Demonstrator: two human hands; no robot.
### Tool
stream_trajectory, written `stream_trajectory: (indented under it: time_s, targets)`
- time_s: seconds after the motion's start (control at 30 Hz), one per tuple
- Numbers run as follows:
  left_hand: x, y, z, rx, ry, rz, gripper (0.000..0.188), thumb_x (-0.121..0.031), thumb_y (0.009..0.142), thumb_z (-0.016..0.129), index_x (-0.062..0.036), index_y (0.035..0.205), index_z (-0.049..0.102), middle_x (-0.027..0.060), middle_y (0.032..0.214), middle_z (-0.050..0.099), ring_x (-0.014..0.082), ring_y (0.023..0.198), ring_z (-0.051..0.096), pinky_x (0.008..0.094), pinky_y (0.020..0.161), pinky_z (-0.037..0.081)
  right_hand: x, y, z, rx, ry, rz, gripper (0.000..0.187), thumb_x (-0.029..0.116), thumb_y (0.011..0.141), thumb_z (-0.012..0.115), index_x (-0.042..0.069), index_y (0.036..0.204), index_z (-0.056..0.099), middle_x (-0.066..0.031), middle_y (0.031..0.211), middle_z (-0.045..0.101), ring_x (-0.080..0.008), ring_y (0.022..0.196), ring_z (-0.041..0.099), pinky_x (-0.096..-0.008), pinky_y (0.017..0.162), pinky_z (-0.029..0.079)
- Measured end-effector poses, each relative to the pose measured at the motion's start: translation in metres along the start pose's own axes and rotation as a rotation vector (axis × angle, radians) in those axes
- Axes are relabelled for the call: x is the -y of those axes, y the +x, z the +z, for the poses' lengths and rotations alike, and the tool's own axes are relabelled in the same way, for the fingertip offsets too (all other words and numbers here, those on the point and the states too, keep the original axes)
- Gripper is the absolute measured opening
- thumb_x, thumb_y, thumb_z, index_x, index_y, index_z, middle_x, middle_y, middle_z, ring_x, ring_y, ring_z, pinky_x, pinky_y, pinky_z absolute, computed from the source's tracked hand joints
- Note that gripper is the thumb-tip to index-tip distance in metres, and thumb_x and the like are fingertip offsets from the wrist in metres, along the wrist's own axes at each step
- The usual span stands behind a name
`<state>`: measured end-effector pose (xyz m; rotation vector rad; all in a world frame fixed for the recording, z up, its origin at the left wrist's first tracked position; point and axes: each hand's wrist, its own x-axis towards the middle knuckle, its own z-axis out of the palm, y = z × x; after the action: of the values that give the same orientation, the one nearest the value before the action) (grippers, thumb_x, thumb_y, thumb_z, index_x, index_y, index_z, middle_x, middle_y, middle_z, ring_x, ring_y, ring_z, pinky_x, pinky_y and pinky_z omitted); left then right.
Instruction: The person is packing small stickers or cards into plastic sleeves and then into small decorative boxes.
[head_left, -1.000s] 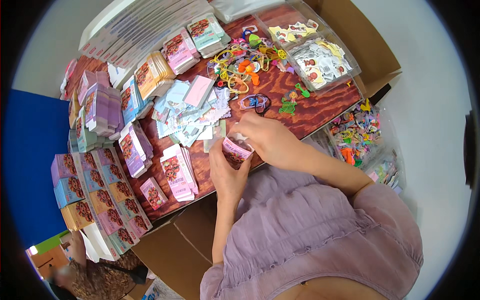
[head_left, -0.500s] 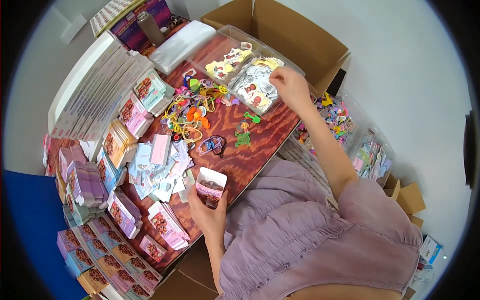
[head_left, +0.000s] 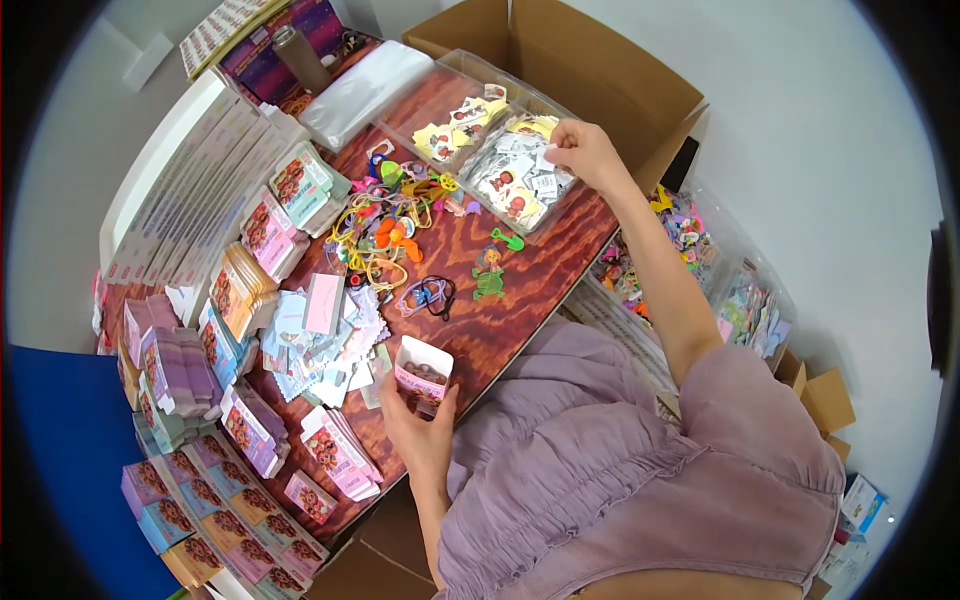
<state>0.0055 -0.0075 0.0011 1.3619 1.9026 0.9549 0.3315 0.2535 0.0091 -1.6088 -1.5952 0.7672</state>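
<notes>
Left hand: the hand is wrapped around a pink box, thumb on one side and fingers on the other.
Pink box: upright and open at the top, its white inner flap raised, brown pieces inside; it is near the front edge of the table, and I cannot tell whether it rests there.
Right hand: the hand is over the clear tray, in a narrow pinch on a white packet; I cannot tell whether this is clear of the pile.
Tray: white packets in the nearer compartment, yellow cards in the one beside it.
Papers: a loose heap left of the pink box, a pink card on top.
Trinkets: a bright pile between papers and tray; hair ties, a green shovel and a green figure lie apart from it.
Flat cartons: a pink stack left of the left hand.
</notes>
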Motion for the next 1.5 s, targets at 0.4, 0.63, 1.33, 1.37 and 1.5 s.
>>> stream_trajectory:
  time_s: [0.4,0.63,1.33,1.37,1.5]
  targets:
    - [0.009,-0.005,-0.002,0.016,-0.001,-0.001,0.076,-0.003,0.075,0.083,0.0017,0.138,0.041,0.0119,0.127,0.049,0.0221,0.110,0.058,0.0345,0.084,0.057,0.028,-0.008,0.030,0.291,-0.117,-0.083,0.026,0.004,0.079,0.071,0.004,0.105,0.068,-0.0015,0.070,0.059,-0.0093,0.064,0.056,-0.0271,0.058,0.044]
    - [0.009,-0.008,-0.003,-0.067,0.006,0.045,0.075,-0.015,0.070,0.087,0.0016,0.132,0.048,0.0170,0.115,0.056,0.0321,0.104,0.059,0.0399,0.087,0.049,0.030,-0.017,0.048,0.029,-0.414,-0.244,0.015,0.013,0.079,0.069,0.007,0.093,0.066,-0.0112,0.087,0.065,-0.0298,0.082,0.063,-0.0388,0.073,0.048]
    - [0.004,-0.009,-0.001,-0.235,0.193,0.080,0.075,-0.014,0.070,0.085,-0.0007,0.132,0.044,0.0201,0.120,0.056,0.0393,0.112,0.055,0.0448,0.090,0.048,0.154,-0.168,0.140,0.621,-0.174,-0.631,0.015,0.012,0.081,0.069,0.006,0.093,0.064,-0.0098,0.090,0.067,-0.0308,0.084,0.066,-0.0408,0.071,0.052]
    - [0.006,-0.010,-0.002,-0.270,0.177,0.084,0.075,-0.013,0.070,0.085,-0.0008,0.132,0.044,0.0201,0.120,0.056,0.0394,0.113,0.055,0.0449,0.090,0.048,0.156,-0.167,0.141,0.626,-0.174,-0.637,0.015,0.012,0.081,0.069,0.006,0.093,0.064,-0.0098,0.090,0.067,-0.0308,0.084,0.066,-0.0408,0.071,0.052]
    - [0.011,-0.012,-0.002,-0.350,0.150,0.033,0.074,-0.013,0.071,0.085,0.0003,0.131,0.044,0.0201,0.118,0.056,0.0359,0.109,0.059,0.0420,0.086,0.051,0.161,-0.165,0.136,0.594,0.055,-0.748,0.028,0.010,0.079,0.072,0.005,0.105,0.065,-0.0114,0.101,0.065,-0.0314,0.089,0.065,-0.0381,0.078,0.052]
